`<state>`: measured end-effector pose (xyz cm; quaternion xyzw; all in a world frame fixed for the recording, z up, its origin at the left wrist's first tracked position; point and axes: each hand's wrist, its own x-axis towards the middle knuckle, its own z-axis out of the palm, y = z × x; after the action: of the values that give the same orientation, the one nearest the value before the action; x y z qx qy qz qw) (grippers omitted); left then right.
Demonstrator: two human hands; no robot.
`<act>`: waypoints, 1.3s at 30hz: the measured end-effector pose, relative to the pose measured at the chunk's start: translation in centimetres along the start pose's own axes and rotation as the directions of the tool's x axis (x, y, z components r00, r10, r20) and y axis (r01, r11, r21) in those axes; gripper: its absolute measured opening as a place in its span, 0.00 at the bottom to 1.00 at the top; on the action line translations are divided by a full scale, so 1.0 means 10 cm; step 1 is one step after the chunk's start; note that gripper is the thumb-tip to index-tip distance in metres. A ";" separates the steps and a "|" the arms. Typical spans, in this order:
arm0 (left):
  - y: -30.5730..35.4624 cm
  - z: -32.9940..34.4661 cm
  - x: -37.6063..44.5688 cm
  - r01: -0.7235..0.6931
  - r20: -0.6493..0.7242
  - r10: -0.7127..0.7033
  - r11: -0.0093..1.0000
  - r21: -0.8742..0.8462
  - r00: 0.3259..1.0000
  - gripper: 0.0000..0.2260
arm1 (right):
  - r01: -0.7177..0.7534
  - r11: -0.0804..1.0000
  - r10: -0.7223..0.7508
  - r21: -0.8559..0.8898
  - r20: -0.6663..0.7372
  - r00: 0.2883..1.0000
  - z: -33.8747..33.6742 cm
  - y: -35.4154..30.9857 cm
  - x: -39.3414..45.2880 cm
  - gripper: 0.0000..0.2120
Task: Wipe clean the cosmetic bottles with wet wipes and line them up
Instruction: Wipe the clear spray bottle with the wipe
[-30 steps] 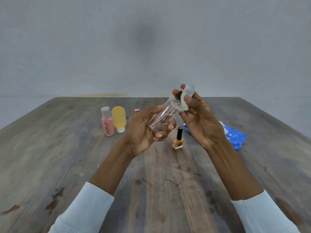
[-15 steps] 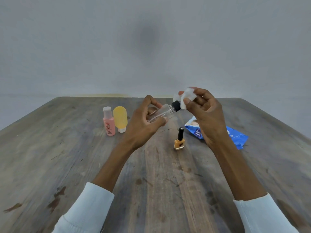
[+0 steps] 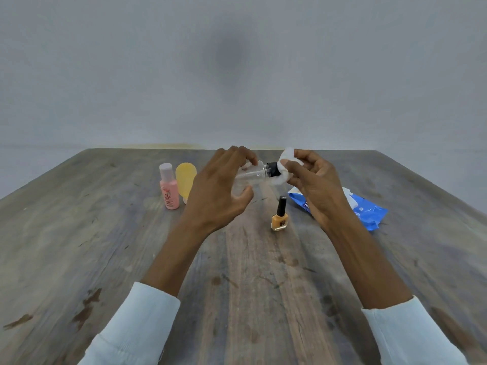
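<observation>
My left hand point(image 3: 221, 185) grips a clear plastic bottle point(image 3: 253, 175) with a black cap point(image 3: 272, 169), held almost level above the table. My right hand point(image 3: 313, 180) pinches a white wet wipe point(image 3: 286, 165) pressed against the cap. A pink bottle point(image 3: 168, 187) and a yellow bottle point(image 3: 185, 177) stand side by side at the back left. An orange nail polish bottle point(image 3: 279, 217) with a black cap stands upright below my hands.
A blue pack of wet wipes point(image 3: 369, 209) lies at the right, partly behind my right wrist. The grey wooden table point(image 3: 105, 259) runs to a far edge at a plain wall.
The clear bottle has tipped from slanted upright to nearly level. My left hand has turned palm-down over it, and the wipe has moved from the bottle's neck to its cap.
</observation>
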<state>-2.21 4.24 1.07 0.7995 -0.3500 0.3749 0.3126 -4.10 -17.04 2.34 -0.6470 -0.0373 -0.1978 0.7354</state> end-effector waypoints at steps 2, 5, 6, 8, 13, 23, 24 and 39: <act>0.02 0.04 0.00 -0.061 0.032 0.059 0.997 0.047 0.998 0.18 | -0.057 0.998 0.057 -0.007 -0.046 0.997 0.00 0.04 0.01 0.13; 0.02 0.07 -0.02 -0.051 0.059 0.050 0.999 0.009 0.997 0.17 | -0.061 0.998 0.058 -0.034 -0.090 0.994 0.00 0.05 0.01 0.09; 0.02 0.07 -0.02 -0.001 0.061 0.004 0.999 -0.037 0.998 0.17 | -0.026 0.999 0.022 -0.043 -0.092 0.996 0.01 0.03 0.00 0.09; 0.04 0.06 -0.01 0.186 0.105 -0.167 0.961 -0.206 0.980 0.17 | 0.069 0.995 -0.073 -0.066 -0.067 0.995 0.02 -0.03 -0.04 0.09; 0.03 -0.10 0.08 0.570 0.417 -0.400 0.437 -0.696 0.816 0.07 | 0.212 0.976 -0.205 -0.051 0.110 0.972 0.05 -0.20 -0.14 0.15; 0.03 0.02 -0.03 0.071 0.070 -0.067 0.996 -0.055 0.995 0.16 | -0.013 0.994 0.015 -0.104 0.022 1.000 -0.02 -0.04 -0.05 0.06; 0.02 0.03 -0.03 -0.008 0.082 0.006 1.000 0.028 0.997 0.17 | -0.095 0.991 0.096 -0.094 0.011 0.995 -0.03 -0.01 -0.04 0.04; 0.01 -0.11 0.08 0.540 0.395 -0.369 0.538 -0.647 0.841 0.16 | 0.171 0.985 -0.170 -0.026 0.041 0.985 0.07 -0.13 -0.10 0.10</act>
<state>-2.29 4.75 2.31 0.7009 -0.2804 0.0187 0.6556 -5.38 -16.24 3.39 -0.6561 -0.1039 -0.2479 0.7052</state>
